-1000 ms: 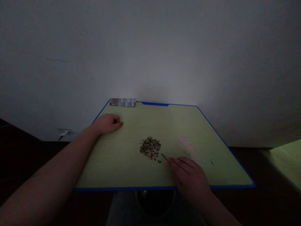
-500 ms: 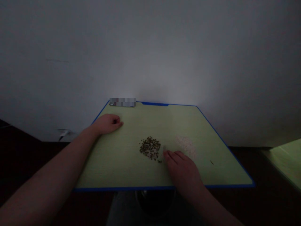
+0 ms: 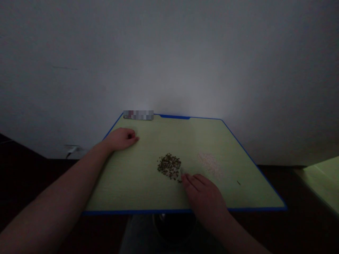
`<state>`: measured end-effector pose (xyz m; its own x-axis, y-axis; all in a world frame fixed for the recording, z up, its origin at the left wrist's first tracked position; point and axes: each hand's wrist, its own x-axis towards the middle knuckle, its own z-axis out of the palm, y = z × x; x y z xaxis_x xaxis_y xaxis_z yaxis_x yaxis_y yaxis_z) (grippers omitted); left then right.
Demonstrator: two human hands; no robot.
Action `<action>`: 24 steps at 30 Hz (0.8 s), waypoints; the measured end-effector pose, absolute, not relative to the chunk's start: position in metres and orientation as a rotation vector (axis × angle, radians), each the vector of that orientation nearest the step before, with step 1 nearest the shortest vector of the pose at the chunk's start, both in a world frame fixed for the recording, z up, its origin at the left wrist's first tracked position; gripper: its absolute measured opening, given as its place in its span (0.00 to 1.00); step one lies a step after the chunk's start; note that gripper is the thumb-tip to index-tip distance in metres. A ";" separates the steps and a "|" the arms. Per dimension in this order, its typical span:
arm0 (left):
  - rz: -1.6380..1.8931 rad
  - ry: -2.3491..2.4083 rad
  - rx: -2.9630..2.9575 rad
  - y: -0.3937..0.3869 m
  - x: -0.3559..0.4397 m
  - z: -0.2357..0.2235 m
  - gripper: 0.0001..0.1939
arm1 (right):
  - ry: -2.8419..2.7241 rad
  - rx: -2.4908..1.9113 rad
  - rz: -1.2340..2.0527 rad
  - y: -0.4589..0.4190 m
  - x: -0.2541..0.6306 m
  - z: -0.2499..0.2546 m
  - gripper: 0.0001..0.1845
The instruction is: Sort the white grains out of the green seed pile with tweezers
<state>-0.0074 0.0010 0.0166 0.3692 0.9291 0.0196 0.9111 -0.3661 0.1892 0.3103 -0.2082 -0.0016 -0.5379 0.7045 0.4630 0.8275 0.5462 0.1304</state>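
My right hand pinches a thin, metallic tool, perhaps tweezers; only its short tip shows past the fingers. That tip is at the right edge of a pile of small dark brown grains, which has pale bits among them. A few stray dark grains lie by my fingertips. Right of the pile, a patch of white, rice-like grains is spread beyond my right hand. My left hand rests on the left side of the board, curled into a loose fist with nothing seen in it.
The pale yellow-green board has a blue rim. A small dark sliver lies on its right side. At the far left corner is a blurred-out flat object. A grey wall stands behind, and a dark round container sits below the front edge.
My right hand has shifted left, first slightly up and then back down, bringing the tool's tip to the dark pile's right edge. My left hand has stayed still.
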 end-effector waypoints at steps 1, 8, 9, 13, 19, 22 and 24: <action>0.190 1.666 2.477 0.001 -0.007 0.017 0.19 | -2.437 -1.253 -0.477 -0.207 0.309 -0.001 0.23; 0.184 1.675 2.481 0.001 -0.008 0.016 0.19 | -2.499 -1.357 -0.450 -0.190 0.306 0.002 0.22; 0.182 1.678 2.478 0.001 -0.008 0.016 0.19 | -2.501 -1.392 -0.445 -0.188 0.307 0.003 0.22; 0.189 1.686 2.464 0.003 -0.009 0.015 0.19 | -2.476 -1.626 -0.409 -0.182 0.318 0.008 0.21; 0.174 1.684 2.457 0.001 -0.008 0.017 0.19 | -2.480 -1.619 -0.366 -0.187 0.326 0.006 0.23; 0.180 1.693 2.448 0.000 -0.007 0.017 0.19 | -2.547 -1.454 -0.380 -0.190 0.319 0.003 0.25; 0.190 1.697 2.455 0.000 -0.007 0.017 0.19 | -2.545 -1.409 -0.385 -0.190 0.314 0.003 0.24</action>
